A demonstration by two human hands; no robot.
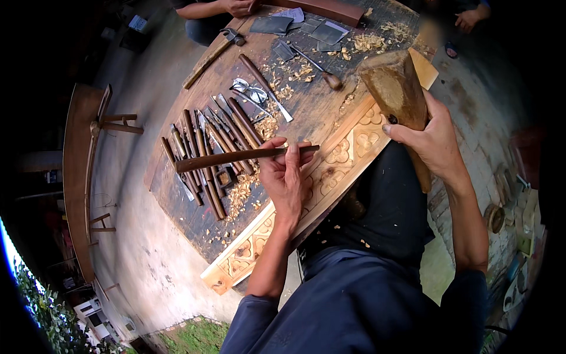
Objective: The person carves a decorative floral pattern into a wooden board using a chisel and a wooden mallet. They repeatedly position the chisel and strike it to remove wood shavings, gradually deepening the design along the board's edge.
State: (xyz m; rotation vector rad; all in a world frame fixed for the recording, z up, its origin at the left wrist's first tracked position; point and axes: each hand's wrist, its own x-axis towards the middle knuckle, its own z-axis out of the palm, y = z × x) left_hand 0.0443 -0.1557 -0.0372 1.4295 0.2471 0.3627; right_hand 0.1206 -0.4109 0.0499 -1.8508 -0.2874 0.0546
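A wood chisel (233, 157) with a long dark wooden handle lies in the grip of my left hand (284, 183), its fingers closed round the shaft, the handle pointing left. My right hand (432, 140) is wrapped round a heavy wooden mallet (394, 88); the mallet's thick brown head is toward the table and its narrower end hangs below the hand. Beneath both hands a pale wooden board (330, 177) runs slantwise along the table's near edge. Rounded petal shapes are carved and outlined on it. The chisel's thin end sits above the board; contact cannot be made out.
Several carving chisels (203, 147) lie in a row on the dark worktable (194, 224), beside glasses (250, 91) and wood shavings (242, 192). Farther off are a hammer (233, 36), a screwdriver-like tool (331, 80) and sandpaper sheets (271, 25). Other people's hands (239, 7) show at the far side.
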